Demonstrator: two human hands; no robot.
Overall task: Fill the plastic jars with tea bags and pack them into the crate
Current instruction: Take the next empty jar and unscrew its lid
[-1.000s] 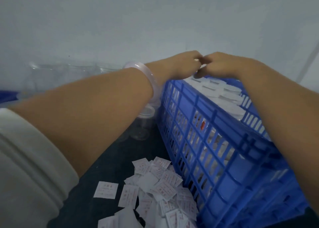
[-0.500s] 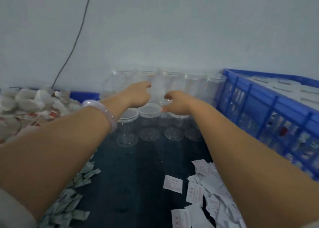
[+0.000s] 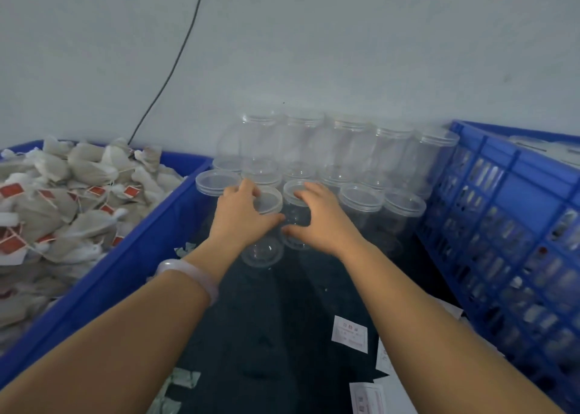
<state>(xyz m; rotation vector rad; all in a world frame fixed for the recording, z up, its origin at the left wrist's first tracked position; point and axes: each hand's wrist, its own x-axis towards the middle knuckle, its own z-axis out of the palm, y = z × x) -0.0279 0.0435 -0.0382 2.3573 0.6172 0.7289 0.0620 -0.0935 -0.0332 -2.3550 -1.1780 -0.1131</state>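
Several empty clear plastic jars stand in rows against the wall on the dark table. My left hand grips the rim and side of a front-row jar, its thumb curled round the side. My right hand grips the neighbouring jar the same way, fingers over the rim. A blue bin heaped with white tea bags with red tags sits on the left. The blue slatted crate stands on the right with jars inside it.
More empty jars are stacked higher at the back. White paper slips lie on the table near the crate, and a few loose tea bags lie by the bin. A black cable runs down the wall.
The view swung left, away from the crate. Both hands dropped from above the jar rows onto two front jars and took hold of them.
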